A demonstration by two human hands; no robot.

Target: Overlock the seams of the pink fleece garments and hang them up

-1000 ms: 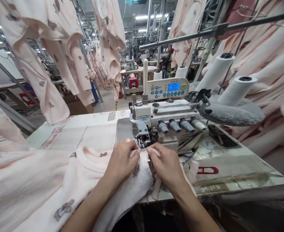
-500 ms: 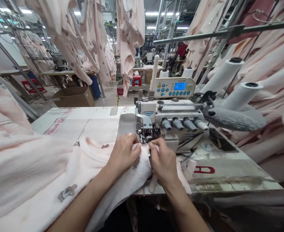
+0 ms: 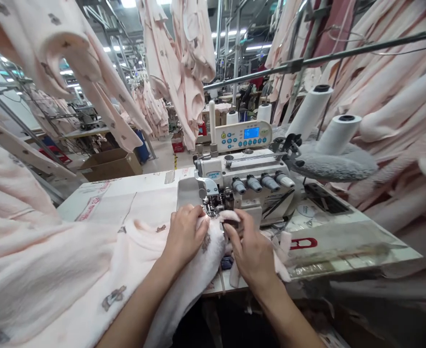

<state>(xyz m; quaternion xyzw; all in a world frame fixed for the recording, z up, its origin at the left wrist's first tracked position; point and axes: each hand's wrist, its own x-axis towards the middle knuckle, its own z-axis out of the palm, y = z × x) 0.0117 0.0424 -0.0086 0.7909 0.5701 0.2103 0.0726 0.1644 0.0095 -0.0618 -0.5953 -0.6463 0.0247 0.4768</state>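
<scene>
A pale pink fleece garment [image 3: 100, 270] with small printed figures lies across the table and my lap. My left hand [image 3: 184, 235] presses a folded edge of it down just in front of the presser foot [image 3: 212, 208] of a white overlock sewing machine [image 3: 245, 183], fingers curled on the cloth. My right hand [image 3: 251, 251] sits close beside it on the right, fingertips pinching the garment's edge near the needle. Both hands touch the fabric and nearly touch each other.
The machine's control panel [image 3: 243, 136] with a blue display stands behind it. White thread cones [image 3: 338, 135] stand at the right on a fluffy grey pad. Pink garments [image 3: 183, 58] hang overhead and at both sides. A cardboard box [image 3: 109, 164] sits on the floor beyond the white table [image 3: 133, 193].
My right hand has slid slightly back and down along the fabric edge. My left hand stays at the presser foot. The camera view has shifted a little.
</scene>
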